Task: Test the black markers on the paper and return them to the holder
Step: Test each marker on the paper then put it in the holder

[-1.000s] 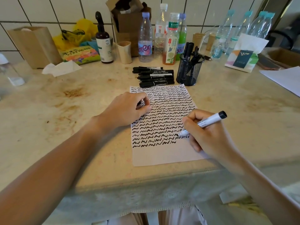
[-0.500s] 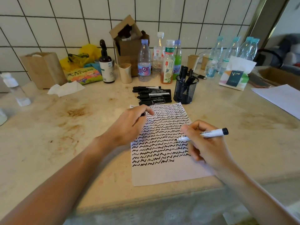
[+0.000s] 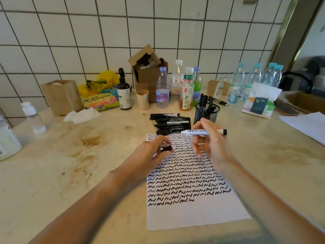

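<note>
A white paper (image 3: 197, 215) covered with rows of black squiggles lies on the counter in front of me. My right hand (image 3: 211, 147) holds a white whiteboard marker (image 3: 202, 132) level above the paper's top edge, its uncapped tip pointing left. My left hand (image 3: 149, 154) pinches the marker's black cap (image 3: 166, 148) just left of it, over the paper. Several black markers (image 3: 170, 123) lie side by side behind the paper. A black mesh holder (image 3: 207, 114) with several markers standing in it is right behind my right hand.
Bottles (image 3: 162, 90) and a cardboard box (image 3: 147, 71) stand along the tiled wall. Paper cups (image 3: 142, 99), a dark spray bottle (image 3: 124, 93), a tissue (image 3: 82, 115), a white bag (image 3: 260, 103) and a loose white sheet (image 3: 309, 125) also crowd the counter.
My right hand lifted the marker off the paper and turned it level, up near the holder. My left hand rose from the paper with the cap. The view tilted up.
</note>
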